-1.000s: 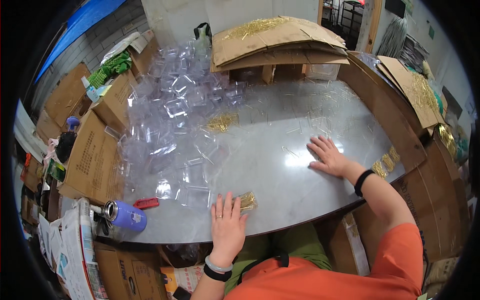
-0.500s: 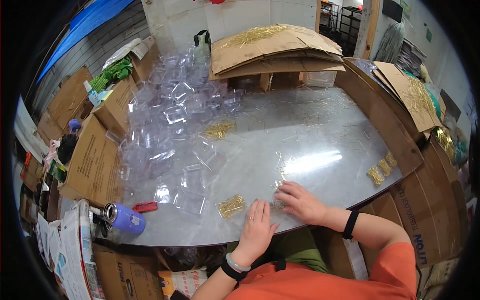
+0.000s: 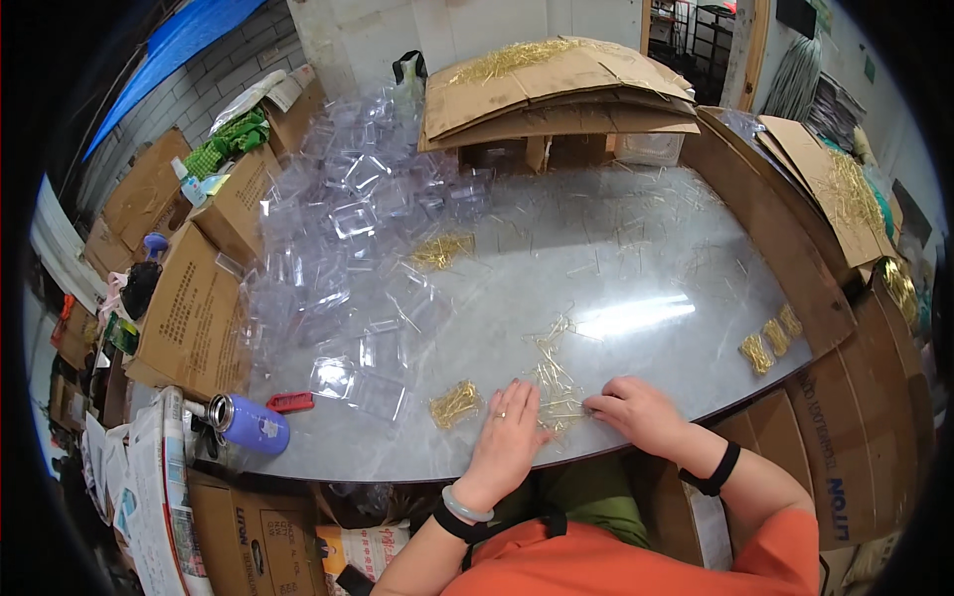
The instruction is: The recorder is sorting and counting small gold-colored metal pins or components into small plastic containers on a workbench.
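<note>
Grey and glossy, the tabletop (image 3: 497, 298) stretches away from me to a cardboard wall (image 3: 770, 233) on the right and a drift of clear plastic boxes (image 3: 353, 219) on the left. Between my hands, close to the near edge, lies a loose strip of thin gold pieces (image 3: 555, 377). My left hand (image 3: 505, 432) is flat, fingers straight and together, gripping nothing; my right hand (image 3: 636, 409) has bent fingers at the strip's right side, and I cannot tell whether they pinch any of it. With the strip so near the rim, too hard a sweep toward me could spill pieces into my lap. They cross at odd angles, so pressing unevenly might tangle them or shoot a few sideways. A careless leftward push could also knock the compact gold heap (image 3: 455, 404) just beside my left fingers and mix the two. Farther left, the purple bottle (image 3: 256, 425) and a red tool (image 3: 290, 401) limit a wide swing. Most room lies forward, where only thin strays are scattered; to the right I have space as far as the small gold bundles (image 3: 770, 343) near the wall.
</note>
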The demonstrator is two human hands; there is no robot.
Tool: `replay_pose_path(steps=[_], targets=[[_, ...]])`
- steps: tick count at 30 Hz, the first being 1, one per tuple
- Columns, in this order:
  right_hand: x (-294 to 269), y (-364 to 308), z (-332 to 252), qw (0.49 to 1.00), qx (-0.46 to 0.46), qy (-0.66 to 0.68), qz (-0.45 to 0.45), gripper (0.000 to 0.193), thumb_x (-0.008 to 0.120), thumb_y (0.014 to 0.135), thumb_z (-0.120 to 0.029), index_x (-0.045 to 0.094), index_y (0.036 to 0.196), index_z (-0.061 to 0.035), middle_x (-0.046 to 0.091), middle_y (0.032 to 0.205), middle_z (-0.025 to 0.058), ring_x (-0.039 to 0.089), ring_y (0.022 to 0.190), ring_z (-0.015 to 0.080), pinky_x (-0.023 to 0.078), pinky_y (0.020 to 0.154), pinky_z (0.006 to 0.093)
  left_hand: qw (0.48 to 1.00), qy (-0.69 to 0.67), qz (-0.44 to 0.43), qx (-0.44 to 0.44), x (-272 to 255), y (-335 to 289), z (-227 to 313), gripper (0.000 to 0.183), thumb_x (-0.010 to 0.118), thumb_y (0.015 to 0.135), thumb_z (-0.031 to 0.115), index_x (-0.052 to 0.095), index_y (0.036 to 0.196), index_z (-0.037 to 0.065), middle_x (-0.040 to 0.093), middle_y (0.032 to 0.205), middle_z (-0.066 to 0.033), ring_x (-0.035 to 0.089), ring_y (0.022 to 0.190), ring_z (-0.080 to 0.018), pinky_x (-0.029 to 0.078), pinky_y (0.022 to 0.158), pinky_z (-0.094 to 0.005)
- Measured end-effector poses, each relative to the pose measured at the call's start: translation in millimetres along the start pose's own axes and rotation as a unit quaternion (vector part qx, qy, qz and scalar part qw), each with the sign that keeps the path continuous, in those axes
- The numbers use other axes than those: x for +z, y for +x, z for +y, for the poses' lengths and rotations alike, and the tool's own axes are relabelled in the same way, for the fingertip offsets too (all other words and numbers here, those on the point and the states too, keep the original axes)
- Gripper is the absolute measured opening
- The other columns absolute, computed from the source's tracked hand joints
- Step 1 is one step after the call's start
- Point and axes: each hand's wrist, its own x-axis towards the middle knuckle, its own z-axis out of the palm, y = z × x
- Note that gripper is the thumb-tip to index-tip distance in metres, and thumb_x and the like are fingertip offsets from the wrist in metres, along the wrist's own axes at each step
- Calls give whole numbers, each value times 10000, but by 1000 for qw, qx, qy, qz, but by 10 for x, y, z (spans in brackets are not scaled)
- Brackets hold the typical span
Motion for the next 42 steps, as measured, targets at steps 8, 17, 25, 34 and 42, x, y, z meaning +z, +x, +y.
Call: replay_pose_path(steps=[8, 17, 25, 34, 42], targets=[[-85, 791, 169, 997, 19, -36, -66, 280, 657, 909, -116, 668, 1190, -122, 634, 1114, 109, 624, 1083, 334, 560, 854, 431, 1000, 21, -15, 3, -22, -14, 29, 815, 668, 943, 457, 377, 1517, -43, 448, 1524, -207, 377, 1436, -429, 270, 1212, -544], [-102, 1158, 541, 993, -53, -65, -81, 298, 739, 856, -124, 666, 1145, -119, 626, 1108, 99, 618, 1058, 342, 544, 898, 434, 997, 47, -20, 51, 1, -16, -4, 667, 638, 975, 405, 444, 1514, 63, 482, 1520, -127, 390, 1419, -450, 308, 1173, -592], [44, 833, 232, 988, -132, 15, -82, 198, 656, 894, -120, 675, 1091, -107, 627, 1052, 105, 624, 1031, 339, 540, 886, 432, 1000, 18, 7, -5, 59, 1, 0, 868, 715, 915, 423, 332, 1531, -54, 336, 1568, -285, 263, 1500, -440, 239, 1226, -558], [-379, 255, 212, 985, 125, -83, -80, 185, 710, 886, -143, 677, 1054, -76, 629, 1012, 124, 633, 974, 343, 530, 851, 441, 999, 9, -24, -39, 57, -15, 2, 886, 695, 924, 458, 326, 1524, -79, 370, 1561, -263, 278, 1497, -429, 197, 1240, -549], [8, 383, 148, 1000, 9, 4, -22, 106, 691, 868, -142, 670, 943, -70, 633, 933, 130, 648, 931, 354, 541, 802, 455, 999, 5, -28, -25, 79, 123, 94, 873, 693, 926, 457, 335, 1529, -62, 401, 1552, -230, 302, 1489, -414, 199, 1234, -552]])
